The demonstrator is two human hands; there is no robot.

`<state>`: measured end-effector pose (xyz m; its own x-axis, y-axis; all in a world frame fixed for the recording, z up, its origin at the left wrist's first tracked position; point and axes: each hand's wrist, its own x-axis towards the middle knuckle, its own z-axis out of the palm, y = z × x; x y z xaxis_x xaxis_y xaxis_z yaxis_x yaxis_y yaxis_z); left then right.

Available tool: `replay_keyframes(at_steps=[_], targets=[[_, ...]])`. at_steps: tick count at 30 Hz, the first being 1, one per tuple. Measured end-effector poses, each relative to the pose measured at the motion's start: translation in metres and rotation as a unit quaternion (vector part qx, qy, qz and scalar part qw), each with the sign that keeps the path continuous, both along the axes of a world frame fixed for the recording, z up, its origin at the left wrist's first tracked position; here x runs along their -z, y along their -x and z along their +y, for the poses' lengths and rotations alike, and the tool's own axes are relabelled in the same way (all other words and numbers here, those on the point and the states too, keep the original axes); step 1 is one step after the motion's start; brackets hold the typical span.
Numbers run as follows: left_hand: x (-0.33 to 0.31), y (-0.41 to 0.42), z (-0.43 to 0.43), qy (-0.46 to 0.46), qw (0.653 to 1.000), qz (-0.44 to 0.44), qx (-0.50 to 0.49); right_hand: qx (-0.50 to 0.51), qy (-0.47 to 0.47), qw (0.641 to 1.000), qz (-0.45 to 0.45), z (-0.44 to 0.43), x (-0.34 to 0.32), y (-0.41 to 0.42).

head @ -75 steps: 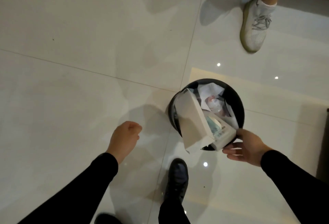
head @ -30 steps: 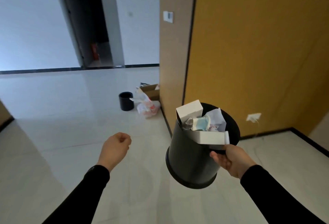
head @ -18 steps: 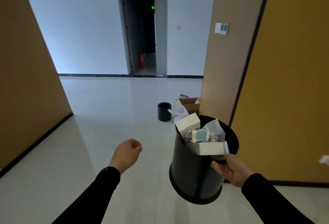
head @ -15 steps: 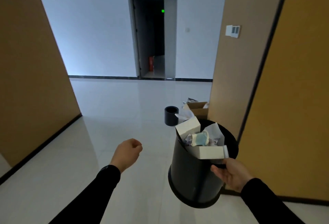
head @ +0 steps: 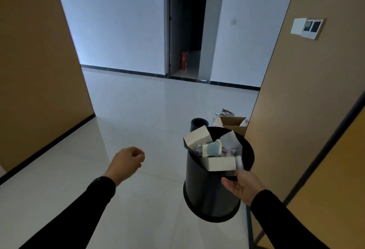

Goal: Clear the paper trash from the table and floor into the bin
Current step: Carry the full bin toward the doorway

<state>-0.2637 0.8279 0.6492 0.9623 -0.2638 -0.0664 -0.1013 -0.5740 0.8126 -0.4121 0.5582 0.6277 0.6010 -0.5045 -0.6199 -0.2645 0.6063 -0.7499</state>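
A black round bin (head: 205, 191) hangs in the air, tilted, at the lower right. My right hand (head: 242, 186) grips its near rim. White cardboard boxes (head: 197, 137), crumpled white paper (head: 230, 142) and a pale blue-green cup (head: 212, 148) fill the bin and stick out above the rim. My left hand (head: 126, 162) floats at centre left, fingers curled into a loose fist with nothing in it.
A corridor with a glossy white tiled floor (head: 138, 130) leads to a dark doorway (head: 187, 25). Brown walls (head: 35, 70) stand on both sides. Ahead by the right wall sit a second black bin (head: 198, 123), an open cardboard box (head: 232, 123) and bagged trash (head: 224, 113).
The bin was lifted off the floor by my right hand. The view rose from the floor to the corridor and has moved forward toward the second bin and the doorway.
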Motion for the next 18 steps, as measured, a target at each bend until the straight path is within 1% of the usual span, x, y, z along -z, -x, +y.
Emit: replay_keyframes(at_steps=[5,8,13,18], targets=[[0.014,-0.102,-0.028,0.008,1.0,-0.007,0.014,0.035,-0.008,0.999,0.007,-0.027,0.022,-0.09],[0.023,-0.173,-0.046,-0.003,0.999,-0.002,0.042,0.079,-0.016,0.997,0.008,-0.039,0.033,-0.145],[0.007,-0.291,-0.096,-0.01,0.995,-0.008,0.098,0.164,-0.025,0.986,-0.005,-0.064,0.028,-0.225],[-0.008,-0.363,-0.171,-0.001,0.985,-0.008,0.173,0.217,-0.029,0.976,-0.011,-0.105,0.02,-0.276]])
